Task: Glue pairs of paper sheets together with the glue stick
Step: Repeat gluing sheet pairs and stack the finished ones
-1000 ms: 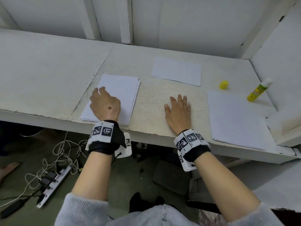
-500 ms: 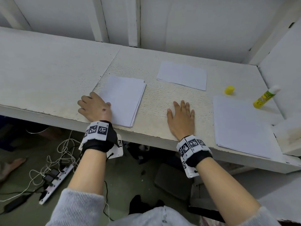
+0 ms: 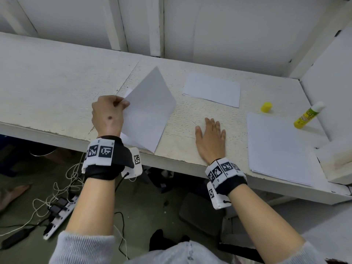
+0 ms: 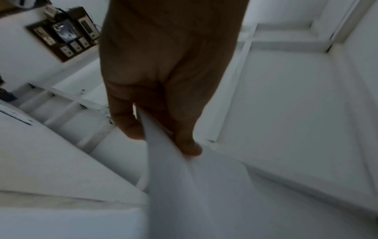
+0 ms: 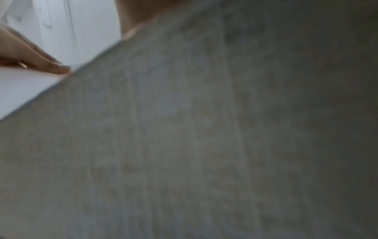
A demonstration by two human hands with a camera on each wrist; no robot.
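My left hand pinches the near-left corner of a white sheet and holds it tilted up off the left paper stack, which it mostly hides. The left wrist view shows thumb and fingers clamped on that sheet. My right hand lies flat, fingers straight, on the bare table middle. A single sheet lies at the back centre. A second paper stack lies at the right. The uncapped yellow glue stick leans near the right wall, its yellow cap beside it.
The white table ends in a front edge just under my wrists. A wall and a raised white block close off the right side. A power strip and cables lie on the floor below. The right wrist view is blurred table surface.
My left hand slid to the left stack's near-left corner, pinched the top sheet and lifted it. The right hand stayed flat in place.
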